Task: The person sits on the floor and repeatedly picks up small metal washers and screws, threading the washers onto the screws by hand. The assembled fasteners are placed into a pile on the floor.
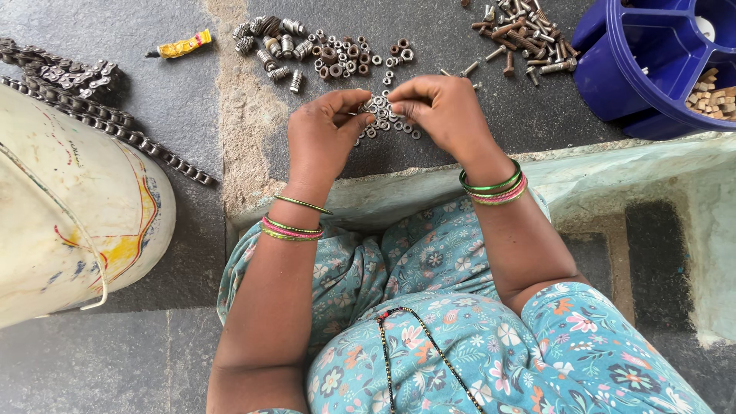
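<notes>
Both hands, left hand (326,138) and right hand (441,115), were pinched narrow over the nuts (387,119) lying between their fingertips, bolts (521,38) well beyond the right; sorting went best taking one nut per pinch.

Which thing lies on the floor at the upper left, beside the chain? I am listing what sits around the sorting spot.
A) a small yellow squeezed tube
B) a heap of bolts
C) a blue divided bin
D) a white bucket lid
A: a small yellow squeezed tube lies on the dark floor just right of the chain, while the blue divided bin and the bolts sit at the upper right.
</notes>
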